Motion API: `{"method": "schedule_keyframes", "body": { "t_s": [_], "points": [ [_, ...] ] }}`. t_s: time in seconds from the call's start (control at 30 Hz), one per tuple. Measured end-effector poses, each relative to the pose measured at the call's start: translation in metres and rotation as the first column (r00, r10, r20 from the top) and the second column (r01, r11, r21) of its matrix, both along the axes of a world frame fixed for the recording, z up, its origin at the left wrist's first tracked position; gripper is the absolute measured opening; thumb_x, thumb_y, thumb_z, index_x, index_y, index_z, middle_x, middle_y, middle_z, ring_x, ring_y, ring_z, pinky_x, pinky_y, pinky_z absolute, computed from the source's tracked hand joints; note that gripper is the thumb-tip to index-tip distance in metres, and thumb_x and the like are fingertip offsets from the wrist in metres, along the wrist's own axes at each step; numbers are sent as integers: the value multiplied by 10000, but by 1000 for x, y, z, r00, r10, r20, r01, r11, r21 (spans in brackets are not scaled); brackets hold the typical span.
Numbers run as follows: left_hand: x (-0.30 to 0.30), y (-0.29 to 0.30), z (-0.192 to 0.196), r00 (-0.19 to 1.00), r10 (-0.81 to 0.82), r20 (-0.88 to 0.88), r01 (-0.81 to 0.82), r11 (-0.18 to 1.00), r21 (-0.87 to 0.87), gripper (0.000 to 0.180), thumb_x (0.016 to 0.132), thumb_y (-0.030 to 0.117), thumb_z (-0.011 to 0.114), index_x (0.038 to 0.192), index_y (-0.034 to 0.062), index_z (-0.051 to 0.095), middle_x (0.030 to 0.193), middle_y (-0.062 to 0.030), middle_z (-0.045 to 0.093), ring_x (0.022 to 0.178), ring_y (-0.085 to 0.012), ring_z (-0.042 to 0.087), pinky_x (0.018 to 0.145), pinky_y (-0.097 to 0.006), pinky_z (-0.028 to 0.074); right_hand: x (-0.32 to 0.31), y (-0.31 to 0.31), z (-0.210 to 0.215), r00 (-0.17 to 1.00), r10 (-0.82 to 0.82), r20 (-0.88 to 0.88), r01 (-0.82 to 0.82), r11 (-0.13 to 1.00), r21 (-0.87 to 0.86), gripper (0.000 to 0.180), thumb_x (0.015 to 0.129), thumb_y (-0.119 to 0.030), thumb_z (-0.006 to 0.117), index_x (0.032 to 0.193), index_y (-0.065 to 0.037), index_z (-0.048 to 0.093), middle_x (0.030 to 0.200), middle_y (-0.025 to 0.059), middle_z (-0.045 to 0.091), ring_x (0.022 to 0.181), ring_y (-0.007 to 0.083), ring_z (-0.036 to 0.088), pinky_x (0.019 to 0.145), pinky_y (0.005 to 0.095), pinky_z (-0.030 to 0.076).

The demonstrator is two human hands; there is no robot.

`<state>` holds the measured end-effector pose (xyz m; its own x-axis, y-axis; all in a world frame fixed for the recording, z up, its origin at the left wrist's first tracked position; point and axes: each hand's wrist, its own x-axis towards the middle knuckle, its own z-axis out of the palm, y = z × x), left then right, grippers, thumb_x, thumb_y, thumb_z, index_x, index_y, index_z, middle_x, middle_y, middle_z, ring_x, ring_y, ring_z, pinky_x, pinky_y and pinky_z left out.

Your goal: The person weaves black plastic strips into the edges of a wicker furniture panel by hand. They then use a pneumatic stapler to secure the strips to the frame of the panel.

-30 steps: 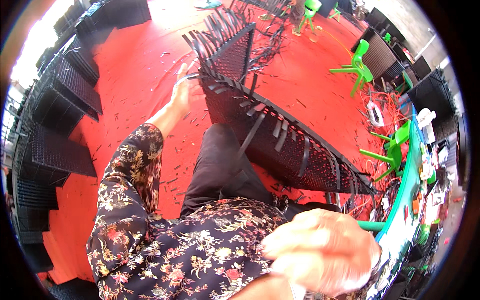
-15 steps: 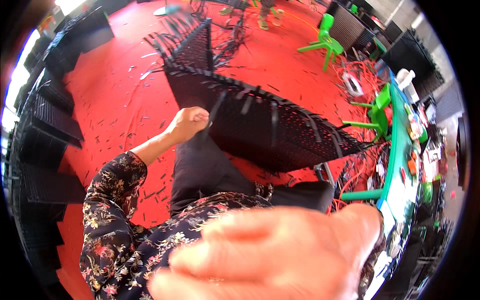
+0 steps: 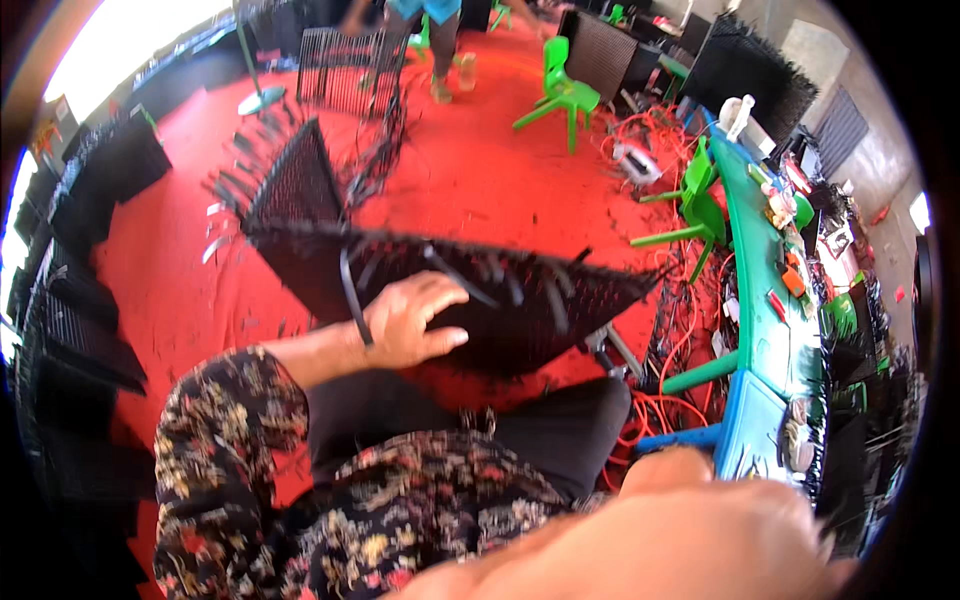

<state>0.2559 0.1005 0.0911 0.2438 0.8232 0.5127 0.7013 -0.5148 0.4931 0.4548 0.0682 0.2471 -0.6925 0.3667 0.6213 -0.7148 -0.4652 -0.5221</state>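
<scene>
Head view, looking down over a lap in a flowered shirt and dark trousers. Left hand [image 3: 410,320] flat on a large black mesh panel [image 3: 520,300], fingers [image 3: 440,292] spread and extended, pressing rather than gripping, seemingly to steady the panel across the knees. Panel propped at a tilt over the lap, far corner rising toward the upper left, loose black strips sticking out along its edges; one strip [image 3: 347,285] curving past the wrist. Right hand [image 3: 680,540] huge and blurred at the bottom edge, very close to the camera; cannot tell how far its fingers are open or whether anything is held. Red floor [image 3: 200,290] beneath, littered with short black offcuts. More black panels stacked along the left wall [image 3: 70,300] and leaning at the back. Green counter [image 3: 765,300] on the right, crowded with small tools, orange cables [image 3: 690,330] tangled beneath it. Small green chairs [image 3: 560,95] further back, with another person's legs [image 3: 440,55] at the top.
</scene>
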Motion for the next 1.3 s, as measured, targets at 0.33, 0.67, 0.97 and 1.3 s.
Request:
{"method": "schedule_keyframes", "body": {
  "t_s": [0.33,0.67,0.97,1.3],
  "points": [
    [9,115,7,891,219,-398,-120,958,259,586,770,362,667,1182,-16,490,1130,-193,550,1084,-378,520,977,-465,382,-3,15,-6,941,-125,315,126,992,18,442,820,-234,640,1144,-8,440,881,94,505,753,178,521,642,357,436],
    [-36,126,-23,820,248,-515,-230,968,100,671,863,623,444,904,-29,601,855,-175,598,885,-349,574,816,-442,438,34,73,-93,667,-547,506,451,837,310,291,833,-23,646,1106,-54,550,846,-12,568,743,33,529,636,198,461],
    [-27,134,-13,799,328,-504,-317,942,110,655,839,614,508,773,-34,577,812,-172,592,815,-382,573,720,-458,446,162,226,-205,-247,-912,329,746,38,665,419,729,-33,720,1120,19,579,942,55,638,873,121,595,766,265,484],
    [-34,134,-17,800,321,-506,-314,944,104,615,838,613,510,876,7,604,847,-181,615,847,-396,575,743,-487,446,137,272,-190,-82,-955,285,740,133,659,322,735,-129,772,1004,-8,643,914,50,683,873,98,621,761,256,482]
  ]
}}
